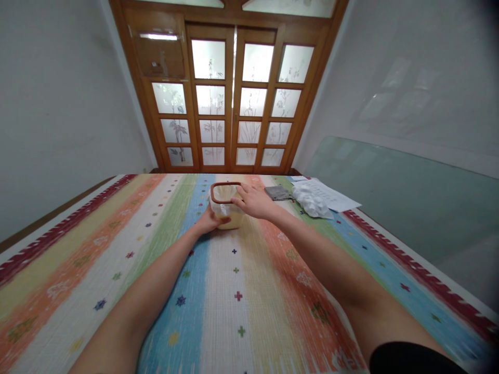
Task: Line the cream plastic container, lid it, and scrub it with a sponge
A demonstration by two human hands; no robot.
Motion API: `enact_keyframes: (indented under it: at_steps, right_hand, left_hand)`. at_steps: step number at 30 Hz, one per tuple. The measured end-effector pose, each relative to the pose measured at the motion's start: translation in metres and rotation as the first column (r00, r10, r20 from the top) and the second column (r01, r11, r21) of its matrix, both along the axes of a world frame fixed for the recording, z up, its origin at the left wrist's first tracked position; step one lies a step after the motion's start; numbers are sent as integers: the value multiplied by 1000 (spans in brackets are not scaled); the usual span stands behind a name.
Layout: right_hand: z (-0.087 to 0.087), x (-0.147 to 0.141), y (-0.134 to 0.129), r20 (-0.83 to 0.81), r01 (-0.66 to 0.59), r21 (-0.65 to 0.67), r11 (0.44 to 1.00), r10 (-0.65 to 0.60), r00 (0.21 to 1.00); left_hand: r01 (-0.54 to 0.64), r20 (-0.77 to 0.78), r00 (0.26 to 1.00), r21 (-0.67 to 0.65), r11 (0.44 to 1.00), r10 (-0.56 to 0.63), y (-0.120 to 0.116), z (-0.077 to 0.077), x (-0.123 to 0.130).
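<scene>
A small cream-coloured bin (234, 222) stands at the far middle of the table. It is lined with a thin clear plastic bag (222, 210), and a brown rim ring (225, 184) sits around its top. My left hand (209, 221) is wrapped round the lower left side of the bin. From the right, my right hand (255, 201) grips the ring's right side, thumb at the front edge and fingers over the rim. The inside of the bin is mostly hidden by the bag.
Right of the bin lie a folded grey cloth (278, 193), a crumpled white plastic bag (312, 200) and printed paper sheets (338, 195). A striped cloth (222, 301) covers the table. Wooden glass doors (234, 93) stand beyond it, with walls either side.
</scene>
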State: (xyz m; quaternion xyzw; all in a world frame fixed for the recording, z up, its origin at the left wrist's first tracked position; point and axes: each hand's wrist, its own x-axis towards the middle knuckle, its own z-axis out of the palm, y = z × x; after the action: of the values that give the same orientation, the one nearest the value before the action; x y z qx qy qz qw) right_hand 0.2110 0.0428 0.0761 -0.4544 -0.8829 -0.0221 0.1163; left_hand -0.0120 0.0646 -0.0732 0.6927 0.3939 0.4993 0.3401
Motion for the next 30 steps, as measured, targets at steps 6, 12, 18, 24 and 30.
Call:
enact_keyframes:
  at_steps: [6, 12, 18, 24, 30]
  right_hand:
    - [1, -1, -30, -109, 62, 81, 995, -53, 993]
    - [-6, 9, -38, -189, 81, 105, 991, -60, 980]
    - [-9, 10, -38, -204, 71, 125, 990, -45, 978]
    - [-14, 13, -35, -220, 90, 137, 987, -58, 974]
    - [-18, 18, -11, -215, -9, 87, 996, 27, 976]
  left_hand:
    - [-7, 40, 999, 6, 1000, 7, 2, -2, 0]
    - [-14, 51, 999, 0, 1000, 14, 2, -7, -1]
    - [-9, 38, 999, -15, 1000, 9, 5, -11, -3]
    - [4, 64, 998, -20, 1000, -3, 6, -14, -3]
    - [13, 51, 999, -28, 1000, -11, 4, -12, -3]
